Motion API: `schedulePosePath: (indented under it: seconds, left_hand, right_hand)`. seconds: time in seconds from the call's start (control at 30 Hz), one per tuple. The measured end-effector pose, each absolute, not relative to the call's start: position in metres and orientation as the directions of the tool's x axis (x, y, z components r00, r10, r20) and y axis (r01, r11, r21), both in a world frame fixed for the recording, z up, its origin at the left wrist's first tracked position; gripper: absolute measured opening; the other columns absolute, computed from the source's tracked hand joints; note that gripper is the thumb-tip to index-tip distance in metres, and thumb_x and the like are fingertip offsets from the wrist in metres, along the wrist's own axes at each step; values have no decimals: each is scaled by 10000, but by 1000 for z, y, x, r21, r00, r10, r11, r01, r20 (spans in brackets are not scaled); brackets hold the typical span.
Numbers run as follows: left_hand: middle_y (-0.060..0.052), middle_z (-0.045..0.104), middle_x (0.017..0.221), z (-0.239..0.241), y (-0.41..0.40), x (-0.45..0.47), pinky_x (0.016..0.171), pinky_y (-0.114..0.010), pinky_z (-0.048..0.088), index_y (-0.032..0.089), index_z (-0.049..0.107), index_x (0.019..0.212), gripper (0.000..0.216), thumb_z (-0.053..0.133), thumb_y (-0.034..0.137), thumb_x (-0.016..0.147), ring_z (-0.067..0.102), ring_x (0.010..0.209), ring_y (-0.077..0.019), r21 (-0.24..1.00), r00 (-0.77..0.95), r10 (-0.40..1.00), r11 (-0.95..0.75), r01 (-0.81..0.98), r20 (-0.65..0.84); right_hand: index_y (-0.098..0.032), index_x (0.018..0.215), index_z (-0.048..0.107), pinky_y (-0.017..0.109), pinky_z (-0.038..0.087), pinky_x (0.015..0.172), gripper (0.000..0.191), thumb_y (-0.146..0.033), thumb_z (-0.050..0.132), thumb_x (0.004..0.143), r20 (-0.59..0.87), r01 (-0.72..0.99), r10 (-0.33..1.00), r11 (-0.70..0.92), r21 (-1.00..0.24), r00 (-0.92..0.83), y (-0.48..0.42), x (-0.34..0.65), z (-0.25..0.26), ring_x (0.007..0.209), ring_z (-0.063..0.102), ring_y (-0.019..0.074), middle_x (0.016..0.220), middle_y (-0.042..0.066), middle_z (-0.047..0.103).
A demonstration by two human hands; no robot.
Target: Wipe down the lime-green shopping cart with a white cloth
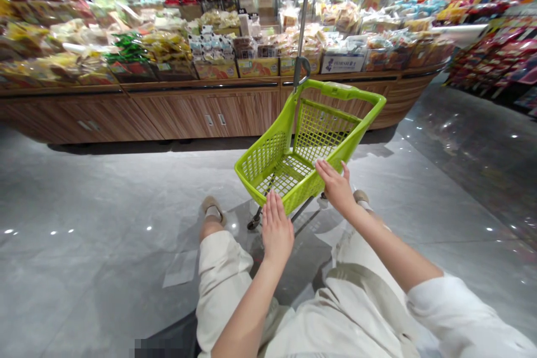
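A small lime-green shopping cart [272, 151] stands on the grey floor just ahead of me, its basket empty. My left hand [277, 230] reaches toward the cart's near rim with fingers stretched out flat, fingertips just touching or nearly touching the rim. My right hand [335, 184] rests on the near rim further right, fingers extended along the edge, holding nothing. A grey metal pole [302, 22] rises from the cart's far side.
A long wooden display counter [201, 112] piled with packaged snacks runs across the back. More shelves of red packages [499, 56] stand at the right. Shiny grey floor [104, 207] spreads to the left and right. My legs in light trousers and shoes show below.
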State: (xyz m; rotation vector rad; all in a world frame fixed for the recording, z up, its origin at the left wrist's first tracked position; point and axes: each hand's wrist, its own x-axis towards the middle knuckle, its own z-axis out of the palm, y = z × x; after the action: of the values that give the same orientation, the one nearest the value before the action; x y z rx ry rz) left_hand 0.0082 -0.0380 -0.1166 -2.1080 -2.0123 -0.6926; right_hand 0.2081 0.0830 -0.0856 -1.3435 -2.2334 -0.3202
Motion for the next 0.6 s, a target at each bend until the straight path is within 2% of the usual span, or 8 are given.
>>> schedulePosePath:
  seconds: [0.13, 0.23, 0.37, 0.43, 0.6]
  left_hand:
    - [-214, 145, 1640, -120, -37, 10, 1232, -474, 236, 20, 24, 1558, 830, 470, 141, 869, 70, 1534, -270, 194, -15, 914, -70, 979, 406]
    - [-217, 166, 1636, -123, -36, 9, 1236, -480, 223, 25, 41, 1560, 857, 497, 141, 843, 72, 1531, -281, 175, -6, 918, -69, 982, 396]
    - [-211, 173, 1636, -122, -36, 7, 1228, -488, 244, 38, 20, 1562, 865, 487, 125, 840, 101, 1528, -283, 182, 0, 917, -80, 980, 399]
    - [-215, 167, 1636, -120, -37, 6, 1220, -489, 263, 39, 6, 1562, 855, 479, 136, 857, 112, 1528, -285, 194, 6, 915, -93, 977, 404]
    - [-221, 158, 1636, -117, -38, 8, 1224, -481, 255, 23, -10, 1558, 826, 453, 140, 884, 107, 1530, -282, 193, 2, 907, -92, 977, 422]
  right_hand:
    - [-197, 1491, 391, 486, 6, 1220, 689, 15, 356, 836, 498, 761, 671, 648, -34, -550, 31, 157, -96, 1407, 430, 187, 1508, 88, 474]
    - [-196, 1488, 399, 465, 9, 1230, 618, -47, 383, 888, 485, 693, 622, 719, -43, -615, 5, 131, -100, 1420, 409, 181, 1503, 89, 480]
    - [-239, 1494, 393, 500, 29, 1231, 674, -24, 397, 855, 472, 644, 576, 765, -21, -668, 19, 143, -96, 1402, 436, 178, 1469, 66, 528]
    - [-253, 1500, 385, 514, 38, 1225, 742, 20, 379, 810, 477, 672, 592, 740, -2, -650, 42, 167, -93, 1395, 446, 176, 1460, 61, 540]
    - [-246, 1489, 404, 565, 63, 1197, 777, 38, 381, 766, 549, 852, 726, 521, -47, -414, 92, 219, -86, 1378, 471, 215, 1468, 83, 530]
